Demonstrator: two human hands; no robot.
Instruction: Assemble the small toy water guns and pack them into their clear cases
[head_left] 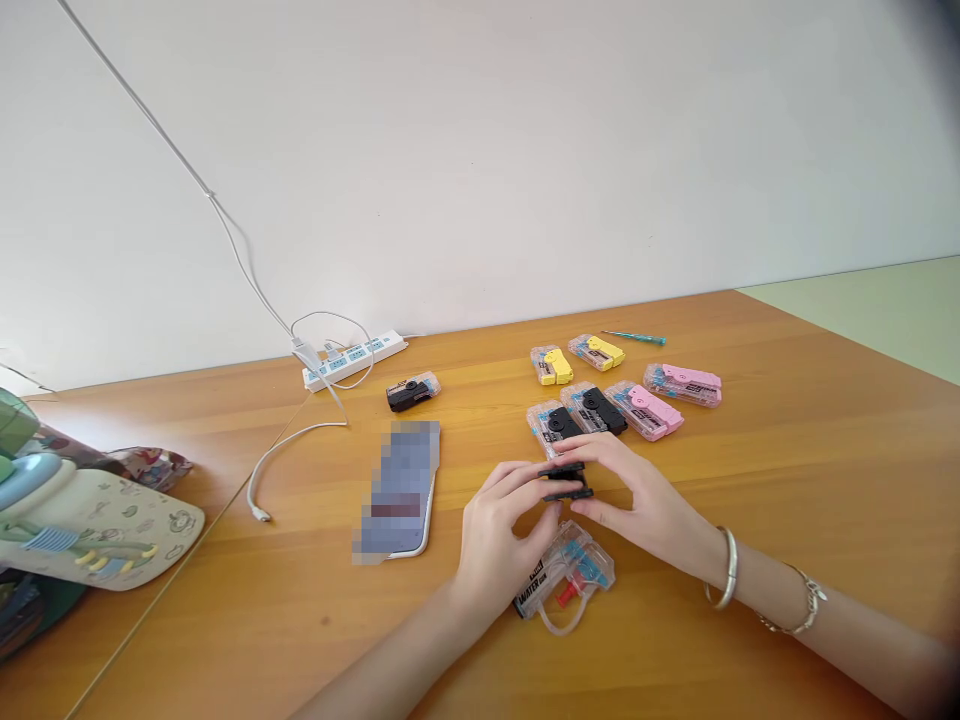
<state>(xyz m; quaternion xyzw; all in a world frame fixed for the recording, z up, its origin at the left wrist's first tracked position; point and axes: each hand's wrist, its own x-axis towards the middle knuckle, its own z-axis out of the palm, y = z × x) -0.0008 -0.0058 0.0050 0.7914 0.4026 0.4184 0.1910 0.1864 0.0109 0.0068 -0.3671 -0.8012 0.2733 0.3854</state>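
Between my left hand (pixel 504 515) and my right hand (pixel 634 490) is a small black plastic part (pixel 566 480), pinched by the fingers of both. It looks like a hollow shell or cover with its edge facing me. Just below it on the table lies a clear toy water gun (pixel 566 570) with blue and red inner parts and a clear loop; my left hand partly covers it. Behind my fingers rest two water guns with black covers, the nearer black one (pixel 553 425) partly hidden by my right hand, the other black one (pixel 594 408) beside it.
Two yellow water guns (pixel 596 350) and two pink ones (pixel 646 410) lie farther back, near a teal screwdriver (pixel 636 338). Another black water gun (pixel 412 391) sits left. A phone (pixel 401 490), a white cable (pixel 255 490), a power strip (pixel 356 360) and a patterned bottle (pixel 105 525) are leftward.
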